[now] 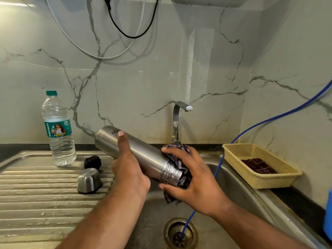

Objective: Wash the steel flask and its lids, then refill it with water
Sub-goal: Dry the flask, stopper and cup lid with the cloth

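**Steel flask held slantwise over the sink, cloth at its neck**

A stainless-steel sink (233, 186) filled the lower view, its drainboard (36, 191) pressed into long parallel ribs. Its basin was smooth and dull around a brass-toned drain (168, 229). Above the basin was the brushed steel flask (143, 151), a plain cylinder tilted with its base up to the left and its ringed, threaded neck down to the right. On the drainboard stood a clear, crinkled plastic water bottle (59, 133) with a teal label and cap. A yellow perforated plastic basket (251, 177) sat on the counter at the right, with a dark checked cloth (258, 166) lying in it. A thin blue hose (218, 166) curved down into the drain, and a bent metal tap (177, 119) rose behind the flask. A domed steel cup lid (89, 180) rested upside down on the ribs. The smaller black inner lid (92, 162) lay just behind it, apart from it.

The left hand (129, 169) grasped the flask's barrel from below, its thumb stretched along the upper side. The right hand (194, 178) clutched a purple checked cloth (180, 167) wrapped about the flask's neck, with the fingers curled over the cloth above and below.
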Motion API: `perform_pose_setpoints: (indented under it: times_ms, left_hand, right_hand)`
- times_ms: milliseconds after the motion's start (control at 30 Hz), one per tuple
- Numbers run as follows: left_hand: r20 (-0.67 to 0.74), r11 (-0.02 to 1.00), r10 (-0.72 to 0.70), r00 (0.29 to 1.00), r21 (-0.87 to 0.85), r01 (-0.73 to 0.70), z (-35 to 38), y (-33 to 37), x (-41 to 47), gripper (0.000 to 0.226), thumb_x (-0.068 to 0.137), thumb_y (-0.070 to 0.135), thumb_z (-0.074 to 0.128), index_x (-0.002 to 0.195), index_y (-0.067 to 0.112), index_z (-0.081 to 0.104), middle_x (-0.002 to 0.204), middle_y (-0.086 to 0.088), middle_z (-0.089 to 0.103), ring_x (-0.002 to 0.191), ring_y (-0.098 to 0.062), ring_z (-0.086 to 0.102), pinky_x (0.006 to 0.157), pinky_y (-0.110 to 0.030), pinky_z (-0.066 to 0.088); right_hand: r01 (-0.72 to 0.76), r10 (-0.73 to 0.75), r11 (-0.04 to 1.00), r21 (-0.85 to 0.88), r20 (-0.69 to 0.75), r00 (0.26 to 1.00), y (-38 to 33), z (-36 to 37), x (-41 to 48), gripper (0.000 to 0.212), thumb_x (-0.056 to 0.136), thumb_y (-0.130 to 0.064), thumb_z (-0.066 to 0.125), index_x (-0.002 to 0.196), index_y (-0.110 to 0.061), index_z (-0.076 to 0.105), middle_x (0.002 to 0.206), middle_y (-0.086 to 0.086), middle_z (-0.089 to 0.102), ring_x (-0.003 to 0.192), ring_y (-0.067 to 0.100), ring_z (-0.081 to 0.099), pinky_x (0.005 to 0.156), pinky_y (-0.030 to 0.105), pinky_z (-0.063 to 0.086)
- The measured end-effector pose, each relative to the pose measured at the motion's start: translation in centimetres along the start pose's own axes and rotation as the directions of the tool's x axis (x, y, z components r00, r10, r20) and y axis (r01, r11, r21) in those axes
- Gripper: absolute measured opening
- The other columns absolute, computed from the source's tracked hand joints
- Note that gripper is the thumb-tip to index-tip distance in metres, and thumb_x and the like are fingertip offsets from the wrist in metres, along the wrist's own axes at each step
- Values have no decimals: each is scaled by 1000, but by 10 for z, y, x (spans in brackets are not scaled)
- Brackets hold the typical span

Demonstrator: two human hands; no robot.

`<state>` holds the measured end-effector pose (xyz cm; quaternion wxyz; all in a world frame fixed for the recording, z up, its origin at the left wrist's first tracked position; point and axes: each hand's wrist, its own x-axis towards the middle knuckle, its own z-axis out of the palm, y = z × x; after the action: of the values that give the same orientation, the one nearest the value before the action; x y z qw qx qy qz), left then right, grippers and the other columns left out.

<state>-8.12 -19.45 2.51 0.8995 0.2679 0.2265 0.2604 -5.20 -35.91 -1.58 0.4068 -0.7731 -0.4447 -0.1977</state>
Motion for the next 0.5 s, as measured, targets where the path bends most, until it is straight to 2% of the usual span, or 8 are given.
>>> perform_pose_setpoints:
  times_ms: [67,133,200,233,267,333,400,500]
  left_hand:
    - [84,997,-72,994,-29,75,1,2,-1,54,84,56,74,115,19,52,106,-12,67,93,-30,66,90,-52,51]
    - [186,993,-119,975,20,117,-1,5,2,66,82,61,72,127,19,48,117,-17,65,105,-37,63,97,-58,46]
    - [226,991,-126,966,62,115,-9,11,16,87,76,71,70,142,21,43,135,-22,60,121,-44,58,104,-67,43]
    - [250,989,-137,958,90,118,-13,16,22,92,75,74,68,147,24,41,139,-24,58,122,-46,58,101,-69,44]
    - [290,979,-175,941,151,135,-17,21,28,93,75,77,66,149,25,41,138,-25,59,118,-47,61,95,-68,49]
    - [347,911,-309,886,374,172,-23,32,34,92,73,82,60,144,25,44,127,-26,67,108,-44,70,82,-54,54]
    - [286,809,-381,879,563,167,-28,35,37,92,69,84,59,134,19,50,114,-26,73,98,-41,75,70,-39,54]
    - [229,750,-298,927,657,79,-29,29,36,82,67,69,73,125,15,55,106,-26,74,78,-34,77,53,-30,54]
  right_hand:
    - [18,-16,1000,25,-71,997,1,-3,1,78,74,-34,92,139,-48,52,138,-13,47,127,6,53,98,15,48]
    - [-19,28,995,98,-85,996,7,-14,3,72,76,-33,91,137,-46,56,134,-15,54,123,10,57,96,22,51]
    - [-91,111,961,260,-64,992,16,-30,5,67,78,-27,90,135,-41,59,132,-11,61,120,15,62,96,29,53]
    - [-119,141,929,352,-38,989,19,-38,6,64,79,-23,89,134,-37,61,131,-9,63,118,17,64,95,29,54]
    - [-137,162,902,410,-29,986,23,-45,6,60,80,-21,86,134,-34,62,131,-7,64,118,18,65,94,28,54]
    - [-153,195,883,444,-49,980,31,-55,6,51,84,-22,80,131,-29,63,127,-5,66,115,17,66,92,26,53]
    - [-169,218,877,451,-59,974,39,-59,4,43,87,-23,75,128,-23,65,125,-5,66,114,15,66,90,24,53]
    - [-221,262,887,405,-47,964,48,-56,3,40,90,-39,71,127,-26,65,124,-12,66,115,11,64,92,27,55]
